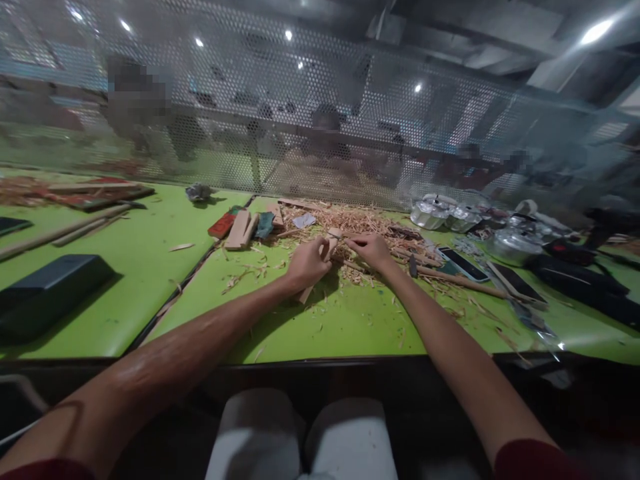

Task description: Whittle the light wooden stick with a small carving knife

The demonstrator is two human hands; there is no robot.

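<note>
My left hand (309,262) is closed around a flat strip of pale wood (306,295), held at a slant over the green table. The strip's upper end stands out beyond my thumb and its lower end shows under my wrist. My right hand (371,251) pinches a thin tool (343,237) that reaches left to the strip's upper end; its kind is too small to tell. Curly wood shavings (355,219) lie behind both hands. Left of them are wooden blocks (238,230), a red block (221,225) and a dark green cloth-like piece (264,225).
A hammer-like tool (460,280), phones (464,264) and shiny metal kettles (431,212) are on the right. A dark case (55,293) and wooden sticks (70,230) occupy the left table. Behind stands a perforated metal screen (280,147), with people beyond it.
</note>
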